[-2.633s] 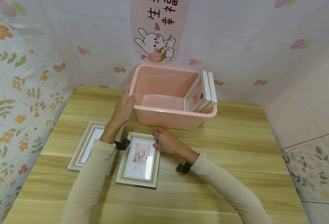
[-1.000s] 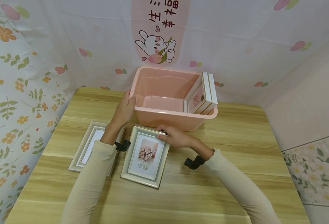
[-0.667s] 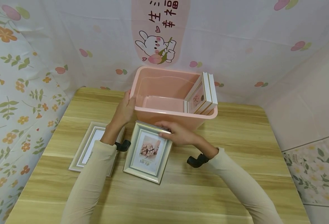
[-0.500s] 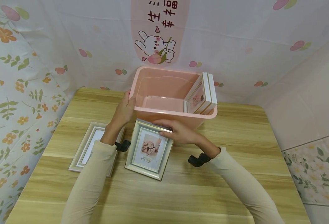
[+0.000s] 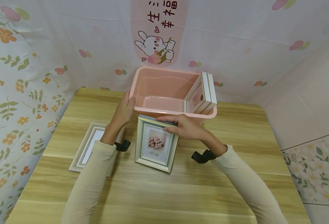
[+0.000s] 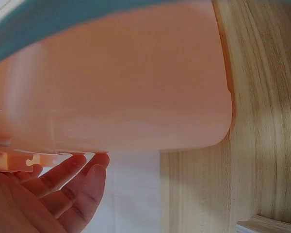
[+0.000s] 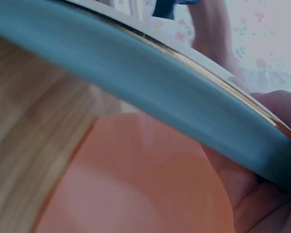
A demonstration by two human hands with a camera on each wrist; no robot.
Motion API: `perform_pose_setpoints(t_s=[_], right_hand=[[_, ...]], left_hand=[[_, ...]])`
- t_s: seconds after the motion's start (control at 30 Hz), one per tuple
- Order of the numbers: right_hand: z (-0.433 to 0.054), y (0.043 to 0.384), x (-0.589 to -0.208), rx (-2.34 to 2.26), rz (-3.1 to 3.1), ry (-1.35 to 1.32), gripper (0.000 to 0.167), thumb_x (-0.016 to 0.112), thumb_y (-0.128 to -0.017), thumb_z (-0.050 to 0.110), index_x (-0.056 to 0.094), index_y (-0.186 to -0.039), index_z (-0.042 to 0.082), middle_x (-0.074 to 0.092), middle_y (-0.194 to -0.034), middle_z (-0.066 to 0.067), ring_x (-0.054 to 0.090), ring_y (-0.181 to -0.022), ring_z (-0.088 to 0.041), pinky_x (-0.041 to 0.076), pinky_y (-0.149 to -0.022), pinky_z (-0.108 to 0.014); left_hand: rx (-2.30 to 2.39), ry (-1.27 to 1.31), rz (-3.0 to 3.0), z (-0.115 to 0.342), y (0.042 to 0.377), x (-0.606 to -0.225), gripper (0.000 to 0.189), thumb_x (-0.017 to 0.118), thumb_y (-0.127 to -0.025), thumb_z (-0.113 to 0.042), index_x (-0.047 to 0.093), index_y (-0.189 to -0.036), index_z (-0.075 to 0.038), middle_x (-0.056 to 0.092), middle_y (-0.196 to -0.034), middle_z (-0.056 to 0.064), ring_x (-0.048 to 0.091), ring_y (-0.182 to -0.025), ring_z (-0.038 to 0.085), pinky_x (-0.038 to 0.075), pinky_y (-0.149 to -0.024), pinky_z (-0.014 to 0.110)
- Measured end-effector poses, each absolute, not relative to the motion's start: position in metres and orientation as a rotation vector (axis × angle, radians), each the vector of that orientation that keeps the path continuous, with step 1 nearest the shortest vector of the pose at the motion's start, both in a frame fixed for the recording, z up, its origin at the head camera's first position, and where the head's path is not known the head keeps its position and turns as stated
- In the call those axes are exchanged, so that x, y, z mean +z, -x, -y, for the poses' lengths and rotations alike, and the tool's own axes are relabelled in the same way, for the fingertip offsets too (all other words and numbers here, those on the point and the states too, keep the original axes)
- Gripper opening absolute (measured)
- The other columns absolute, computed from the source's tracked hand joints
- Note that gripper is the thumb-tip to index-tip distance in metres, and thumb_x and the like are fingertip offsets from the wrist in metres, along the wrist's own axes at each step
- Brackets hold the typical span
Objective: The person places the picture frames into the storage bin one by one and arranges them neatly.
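Note:
My right hand (image 5: 188,127) pinches the upper right edge of a pale green and cream picture frame (image 5: 156,144), thumb on its face and fingers behind. Printed flowers and lettering show on its front; it leans back, raised at its top, before the bin. In the right wrist view, the frame's bluish side edge (image 7: 150,82) crosses the hand's view. My left hand (image 5: 123,109) holds the left rim of a pink plastic bin (image 5: 170,110). In the left wrist view, the left fingers (image 6: 82,194) lie against the bin's outside, under its lip. White frames (image 5: 205,93) stand upright at the bin's right end.
Another cream picture frame (image 5: 81,149) lies flat on the wooden table (image 5: 209,193), partly hidden under my left forearm. Behind the bin hangs a printed cloth (image 5: 97,40) with a rabbit drawing. Black wrist mounts (image 5: 202,156) stick out from both wrists.
My right hand has lifted the green picture frame's top edge off the table, tilting it up and carrying it right and toward the bin. The left hand stays on the bin.

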State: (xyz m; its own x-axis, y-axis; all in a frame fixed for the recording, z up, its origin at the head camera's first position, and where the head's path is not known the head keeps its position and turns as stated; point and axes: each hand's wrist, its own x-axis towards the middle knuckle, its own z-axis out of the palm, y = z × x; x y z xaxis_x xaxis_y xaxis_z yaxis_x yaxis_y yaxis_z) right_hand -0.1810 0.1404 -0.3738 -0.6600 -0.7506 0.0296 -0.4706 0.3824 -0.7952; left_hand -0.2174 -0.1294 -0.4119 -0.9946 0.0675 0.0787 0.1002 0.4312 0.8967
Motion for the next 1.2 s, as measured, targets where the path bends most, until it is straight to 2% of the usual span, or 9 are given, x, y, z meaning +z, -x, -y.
perform_pose_setpoints(t_s=[0.07, 0.17, 0.27, 0.4, 0.53, 0.7, 0.8, 1.07, 1.2], right_hand=[[-0.143, 0.181, -0.367, -1.167, -2.323, 1.046, 0.043, 0.063, -0.096, 0.009, 0.058, -0.139, 0.009, 0.066, -0.093, -0.003, 0.041, -0.054, -0.005, 0.036, -0.054, -0.023], [-0.147, 0.181, -0.357, -1.155, -2.340, 1.032, 0.043, 0.063, -0.096, 0.010, 0.058, -0.139, 0.011, 0.066, -0.093, -0.001, 0.033, -0.050, -0.006, 0.031, -0.050, -0.023], [-0.150, 0.182, -0.347, -1.143, -2.353, 1.040, 0.044, 0.062, -0.097, 0.008, 0.057, -0.140, 0.011, 0.067, -0.118, -0.004, 0.046, -0.061, -0.008, 0.036, -0.055, -0.023], [-0.155, 0.181, -0.331, -1.137, -2.363, 1.020, 0.044, 0.060, -0.098, 0.007, 0.055, -0.142, 0.010, 0.064, -0.126, -0.006, 0.052, -0.075, -0.010, 0.039, -0.058, -0.023], [-0.158, 0.181, -0.315, -1.178, -2.366, 0.980, 0.045, 0.059, -0.099, 0.008, 0.054, -0.143, 0.010, 0.063, -0.126, -0.008, 0.053, -0.071, -0.011, 0.040, -0.056, -0.022], [-0.160, 0.181, -0.296, -1.248, -2.398, 0.954, 0.044, 0.061, -0.097, 0.007, 0.056, -0.141, 0.008, 0.066, -0.125, -0.011, 0.061, -0.094, -0.016, 0.050, -0.077, -0.022], [-0.162, 0.182, -0.285, -1.310, -2.396, 0.919, 0.042, 0.061, -0.097, 0.004, 0.057, -0.139, 0.006, 0.067, -0.122, -0.012, 0.062, -0.097, -0.019, 0.051, -0.082, -0.023], [-0.167, 0.185, -0.255, -1.450, -2.440, 0.791, 0.042, 0.059, -0.097, 0.002, 0.057, -0.138, 0.006, 0.061, -0.123, -0.014, 0.065, -0.091, -0.021, 0.057, -0.074, -0.026], [-0.172, 0.184, -0.241, -1.539, -2.475, 0.744, 0.041, 0.059, -0.097, 0.003, 0.058, -0.138, 0.005, 0.063, -0.118, -0.013, 0.063, -0.090, -0.021, 0.056, -0.073, -0.025]], left_hand=[[-1.651, 0.157, 2.621, 0.129, 0.218, -0.412, 0.056, 0.029, -0.104, -0.036, 0.028, -0.153, -0.008, 0.051, -0.138, 0.025, 0.049, -0.126, 0.036, 0.036, -0.107, 0.058], [-1.661, 0.163, 2.611, 0.130, 0.218, -0.412, 0.056, 0.028, -0.104, -0.036, 0.029, -0.152, -0.006, 0.052, -0.135, 0.027, 0.050, -0.124, 0.036, 0.036, -0.106, 0.059], [-1.653, 0.163, 2.614, 0.130, 0.219, -0.412, 0.056, 0.028, -0.104, -0.036, 0.029, -0.151, -0.006, 0.052, -0.135, 0.027, 0.049, -0.125, 0.036, 0.035, -0.107, 0.059], [-1.631, 0.158, 2.623, 0.129, 0.218, -0.411, 0.056, 0.028, -0.104, -0.036, 0.030, -0.151, -0.005, 0.053, -0.135, 0.026, 0.050, -0.125, 0.036, 0.037, -0.106, 0.058], [-1.616, 0.148, 2.632, 0.129, 0.217, -0.411, 0.056, 0.028, -0.104, -0.036, 0.030, -0.151, -0.005, 0.053, -0.135, 0.024, 0.051, -0.123, 0.035, 0.039, -0.104, 0.057], [-1.611, 0.146, 2.636, 0.129, 0.218, -0.411, 0.055, 0.028, -0.103, -0.034, 0.031, -0.151, -0.005, 0.054, -0.134, 0.025, 0.052, -0.119, 0.036, 0.040, -0.101, 0.058], [-1.611, 0.148, 2.637, 0.129, 0.218, -0.411, 0.055, 0.029, -0.104, -0.034, 0.031, -0.150, -0.005, 0.054, -0.133, 0.025, 0.053, -0.118, 0.036, 0.041, -0.100, 0.059], [-1.602, 0.146, 2.638, 0.130, 0.218, -0.412, 0.055, 0.028, -0.104, -0.035, 0.031, -0.151, -0.005, 0.053, -0.136, 0.024, 0.051, -0.123, 0.037, 0.038, -0.104, 0.058], [-1.591, 0.157, 2.642, 0.130, 0.218, -0.412, 0.056, 0.027, -0.104, -0.034, 0.030, -0.151, -0.005, 0.052, -0.137, 0.024, 0.049, -0.126, 0.037, 0.037, -0.106, 0.058]])
